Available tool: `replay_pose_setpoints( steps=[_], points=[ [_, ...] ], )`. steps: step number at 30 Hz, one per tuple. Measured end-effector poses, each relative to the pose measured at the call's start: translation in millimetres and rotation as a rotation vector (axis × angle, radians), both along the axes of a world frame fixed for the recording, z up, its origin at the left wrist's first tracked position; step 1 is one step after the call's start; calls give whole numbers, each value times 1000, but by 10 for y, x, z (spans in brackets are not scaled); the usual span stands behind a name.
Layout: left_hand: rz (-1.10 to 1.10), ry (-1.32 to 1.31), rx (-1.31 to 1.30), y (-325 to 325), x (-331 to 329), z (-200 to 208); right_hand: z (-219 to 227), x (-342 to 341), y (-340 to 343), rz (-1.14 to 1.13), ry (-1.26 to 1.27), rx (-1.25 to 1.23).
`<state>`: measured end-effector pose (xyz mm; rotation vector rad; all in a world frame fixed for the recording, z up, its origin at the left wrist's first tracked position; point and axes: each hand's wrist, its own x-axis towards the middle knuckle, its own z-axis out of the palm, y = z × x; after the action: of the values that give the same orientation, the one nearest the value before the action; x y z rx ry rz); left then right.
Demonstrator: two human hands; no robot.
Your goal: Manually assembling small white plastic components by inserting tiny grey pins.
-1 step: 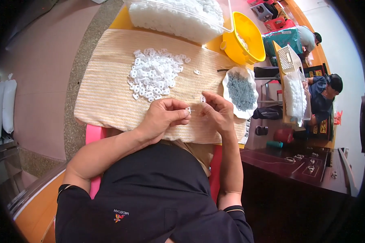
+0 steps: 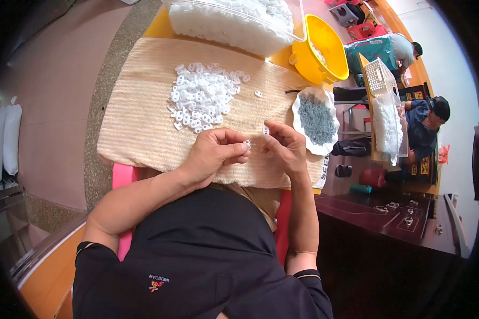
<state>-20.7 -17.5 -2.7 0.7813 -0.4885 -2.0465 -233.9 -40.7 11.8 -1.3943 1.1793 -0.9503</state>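
My left hand (image 2: 214, 155) pinches a small white plastic piece with holes (image 2: 247, 144) between thumb and fingertips, and a thin pin seems to stick out of its right side. Facing it, a little apart, my right hand (image 2: 288, 152) is closed with another white plastic piece (image 2: 266, 129) at its fingertips. Whether the right thumb also grips something finer is too small to tell. Both hands are over the near part of a striped beige towel (image 2: 138, 101). Beyond them lies a heap of similar white pieces (image 2: 202, 98), and a single white piece (image 2: 258, 94) rests apart from it.
Right of my hands sits a scalloped white dish (image 2: 327, 149) of thin dark-grey pins (image 2: 316, 118). A clear bin of white pieces (image 2: 229, 29) and a yellow bucket (image 2: 331, 48) stand at the back. Co-workers (image 2: 428, 127) sit at tables on the right.
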Motion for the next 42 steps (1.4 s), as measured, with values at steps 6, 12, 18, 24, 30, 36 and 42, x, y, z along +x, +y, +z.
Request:
replay_pose_setpoints(
  steps=[6,12,18,24,30,36,42],
  points=[
    [6,2,9,-5,1,10,36,24,73,-6,-37,79],
    [-7,4,13,-7,11,22,28,43,183,-13,-98,100],
    [-14,-1,17,-10,10,13,-11,92,244,-4,-118,107],
    [-14,-2,9,-7,9,22,-37,128,266,2,-116,87],
    [-24,-6,10,-9,14,42,-17,162,282,-9,-161,93],
    [-21,-9,8,-10,13,15,-61,147,287,-35,-151,75],
    [-11,-4,0,-3,7,7,-53,143,298,-30,-143,74]
  ],
)
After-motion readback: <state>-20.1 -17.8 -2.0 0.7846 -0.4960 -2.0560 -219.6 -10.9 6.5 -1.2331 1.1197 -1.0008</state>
